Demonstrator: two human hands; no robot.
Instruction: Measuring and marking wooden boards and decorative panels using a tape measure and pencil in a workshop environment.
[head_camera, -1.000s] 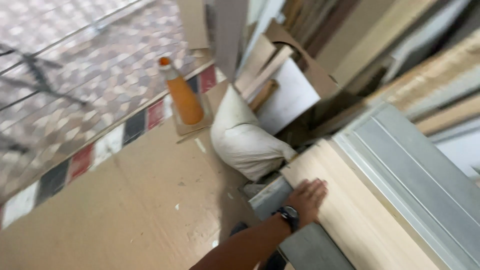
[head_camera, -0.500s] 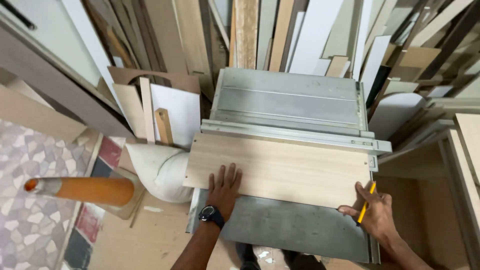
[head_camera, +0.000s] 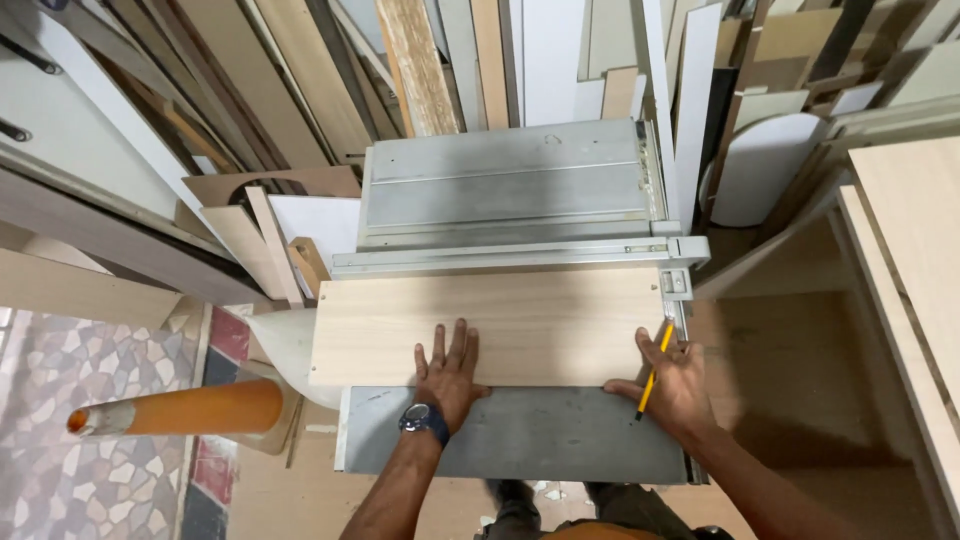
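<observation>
Since earlier the view steadies; left hand (head_camera: 447, 372) presses flat on the board (head_camera: 490, 325), right hand (head_camera: 675, 382) at three o'clock grips a pencil (head_camera: 655, 368); marking looks next.

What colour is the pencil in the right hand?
Yellow with a dark tip; the pencil shows clearly in the head view, held by the right hand.

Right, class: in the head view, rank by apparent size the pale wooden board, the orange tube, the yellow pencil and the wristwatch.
1. Pale wooden board, by far the largest.
2. Orange tube, though it may look bigger from pointing towards the camera.
3. Yellow pencil in the right hand.
4. Wristwatch on the left hand; shorter than the pencil, but wider.
</observation>
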